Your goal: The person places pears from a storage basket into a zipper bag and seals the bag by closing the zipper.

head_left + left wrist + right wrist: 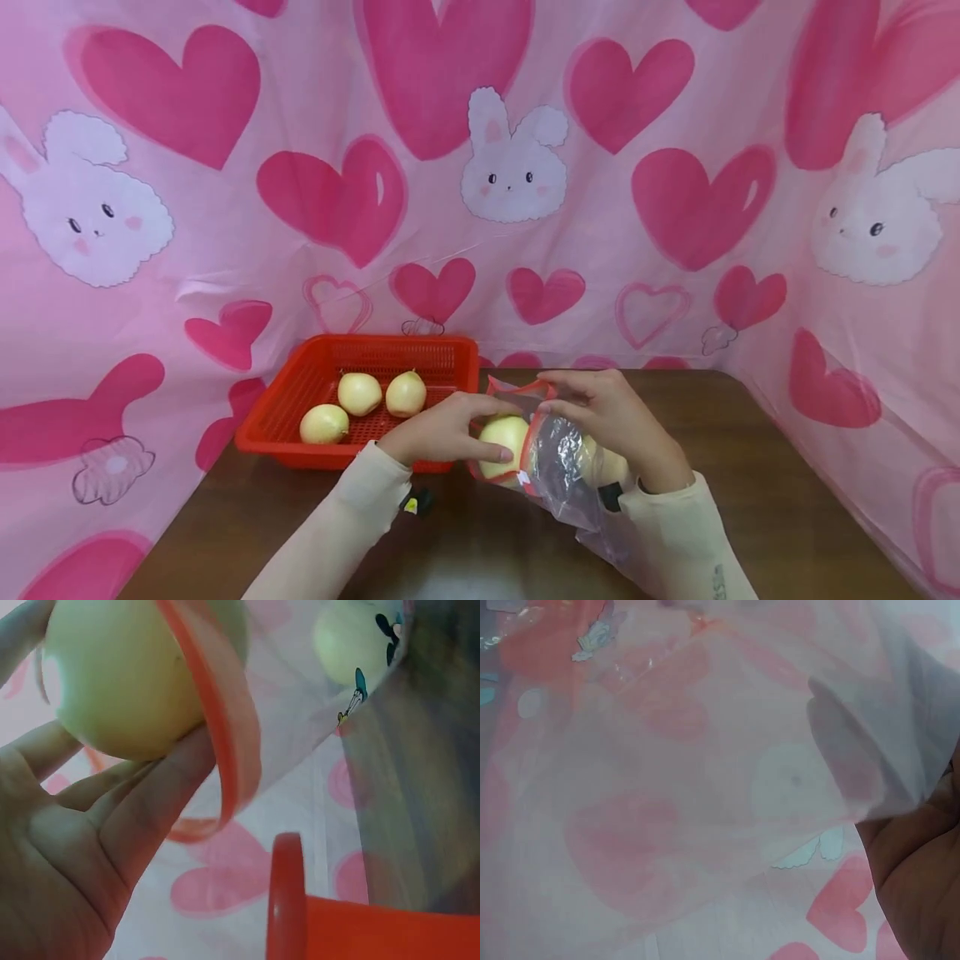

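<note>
My left hand (442, 432) grips a pale yellow pear (501, 443) at the mouth of a clear plastic bag (558, 471) with a red rim. In the left wrist view, fingers and thumb are around this pear (127, 682), which is partly inside the red rim (225, 735). Another pear (349, 641) shows through the plastic, deeper in the bag. On the other side, my right hand (611, 412) pinches the bag's rim between thumb and fingers. Cloudy plastic (667, 772) covers most of the right wrist view, hiding the right fingertips.
A red plastic basket (330, 457) stands at the back left of the brown wooden table (750, 500). Three pears lie in it, one (324, 424) nearest the front. Behind, a pink cloth (600, 233) with hearts and rabbits hangs around the table.
</note>
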Available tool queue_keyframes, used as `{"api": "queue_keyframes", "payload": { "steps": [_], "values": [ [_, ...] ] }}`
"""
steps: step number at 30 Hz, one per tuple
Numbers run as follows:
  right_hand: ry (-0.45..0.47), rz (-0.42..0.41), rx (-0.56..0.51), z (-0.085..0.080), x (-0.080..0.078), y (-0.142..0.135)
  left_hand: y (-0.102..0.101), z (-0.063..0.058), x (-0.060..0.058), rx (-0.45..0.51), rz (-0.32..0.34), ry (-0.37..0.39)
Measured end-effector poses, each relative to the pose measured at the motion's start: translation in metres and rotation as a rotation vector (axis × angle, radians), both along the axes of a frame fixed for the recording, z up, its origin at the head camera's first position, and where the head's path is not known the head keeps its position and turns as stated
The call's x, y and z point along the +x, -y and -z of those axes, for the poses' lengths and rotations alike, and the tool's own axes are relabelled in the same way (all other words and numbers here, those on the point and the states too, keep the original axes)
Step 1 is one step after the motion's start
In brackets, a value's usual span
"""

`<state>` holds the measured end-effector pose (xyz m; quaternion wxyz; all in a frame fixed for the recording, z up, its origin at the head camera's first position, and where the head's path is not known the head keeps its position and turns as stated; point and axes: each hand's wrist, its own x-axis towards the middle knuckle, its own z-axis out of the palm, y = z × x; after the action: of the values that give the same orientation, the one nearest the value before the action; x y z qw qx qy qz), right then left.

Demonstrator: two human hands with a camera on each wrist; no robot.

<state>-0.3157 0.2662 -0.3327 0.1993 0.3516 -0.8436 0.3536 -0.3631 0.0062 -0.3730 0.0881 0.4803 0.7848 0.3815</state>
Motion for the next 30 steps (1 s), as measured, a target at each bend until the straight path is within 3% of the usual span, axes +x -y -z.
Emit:
{"api": "queue_keyframes", "payload": {
  "steps": [4,9,20,23,30],
  "values": [
    [-0.011,-0.004,0.01,0.006,0.0,0.003,-0.008,0.006,0.0,-0.07,0.049,-0.094],
    [-0.015,-0.006,0.025,0.004,0.001,0.005,-0.015,0.006,-0.004,-0.164,0.062,-0.227],
    [0.005,-0.046,0.017,0.002,0.0,0.008,-0.037,0.007,-0.01,-0.227,0.121,-0.242],
    [0.003,-0.061,0.021,0.003,0.0,0.01,-0.041,0.01,-0.01,-0.217,0.156,-0.21],
    [-0.041,-0.055,0.054,0.002,0.0,0.012,-0.053,0.02,-0.01,-0.147,0.248,0.0]
  ]
}}
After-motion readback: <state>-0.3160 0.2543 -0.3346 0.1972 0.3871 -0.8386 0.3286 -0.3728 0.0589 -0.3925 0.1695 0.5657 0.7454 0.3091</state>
